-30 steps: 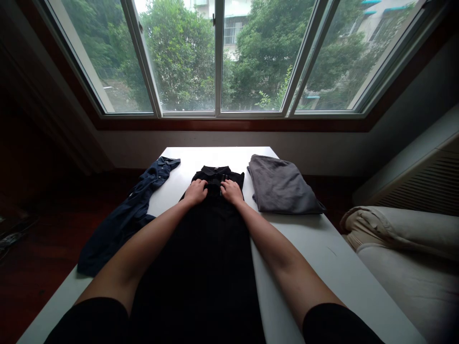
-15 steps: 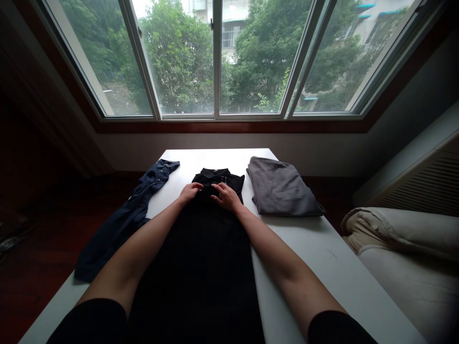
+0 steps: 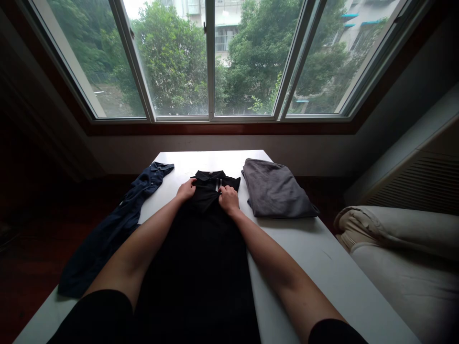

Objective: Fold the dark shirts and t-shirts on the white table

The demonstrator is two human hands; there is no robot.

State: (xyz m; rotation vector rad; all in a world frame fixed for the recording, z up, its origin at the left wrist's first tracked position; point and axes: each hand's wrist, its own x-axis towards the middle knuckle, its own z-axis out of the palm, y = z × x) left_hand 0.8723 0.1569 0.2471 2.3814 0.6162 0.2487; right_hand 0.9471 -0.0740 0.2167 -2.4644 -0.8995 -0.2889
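Observation:
A black collared shirt (image 3: 206, 205) lies on the white table (image 3: 287, 248), its collar toward the window and a pale striped mark near the chest. My left hand (image 3: 186, 189) is closed on the shirt's left edge just below the collar. On the other side, my right hand (image 3: 228, 198) has its fingers curled onto the shirt cloth beside the pale mark. Lower down, the shirt merges with the dark cloth near my body, so its hem cannot be made out.
A dark blue garment with buttons (image 3: 118, 215) lies along the table's left edge. Right of the shirt sits a folded grey cloth (image 3: 276, 188). Beyond the table's right side are rolled cream bedding (image 3: 398, 229) and a slatted panel (image 3: 419, 179). A window (image 3: 211, 62) spans the far wall.
My fingers have gone from loosely spread over the shirt to closed on its cloth. The hands are slightly farther apart, and the chest cloth is pulled into creases. The view has shifted a little.

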